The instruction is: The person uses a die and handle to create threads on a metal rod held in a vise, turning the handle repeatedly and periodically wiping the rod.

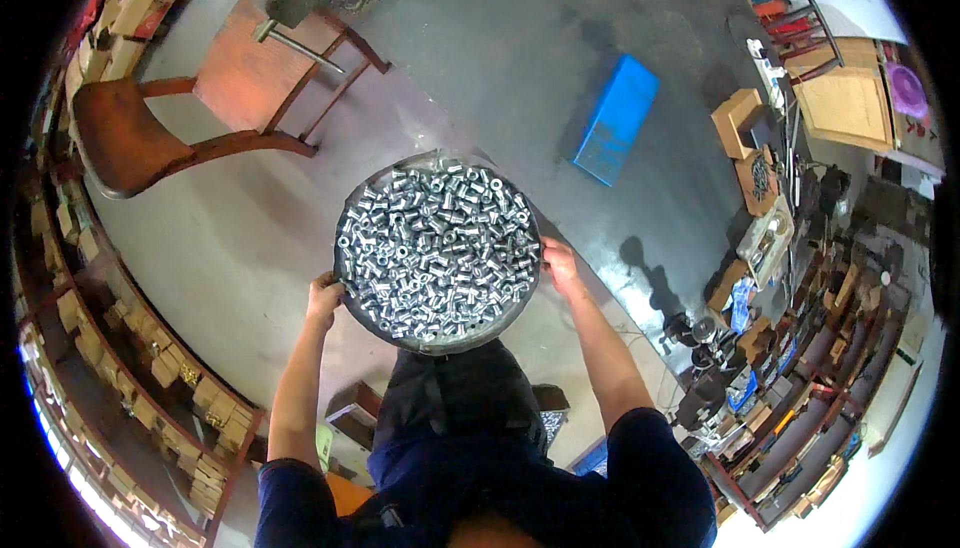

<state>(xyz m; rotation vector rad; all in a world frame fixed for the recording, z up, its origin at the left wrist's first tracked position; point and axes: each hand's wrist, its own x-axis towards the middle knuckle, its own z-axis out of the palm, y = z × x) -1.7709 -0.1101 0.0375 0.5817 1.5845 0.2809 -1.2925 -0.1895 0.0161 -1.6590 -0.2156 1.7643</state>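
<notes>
A round, dark-rimmed pan [437, 350] is held up in front of my body, level or nearly so. Many small silvery metal fittings [440, 248], short and hollow, fill it in a loose heap. My left hand [325, 298] grips the rim on the left side, fingers wrapped round the edge. On the opposite side my right hand [560, 263] holds the rim a little higher up in the view. The fingertips under the pan are hidden.
A wooden chair [250, 68] stands at the far left. A dark-topped table [490, 38] reaches in beyond the pan, with a blue box [617, 120] on it. Shelves of small cartons [170, 363] curve along the left. Tools and boxes crowd the right side [760, 248].
</notes>
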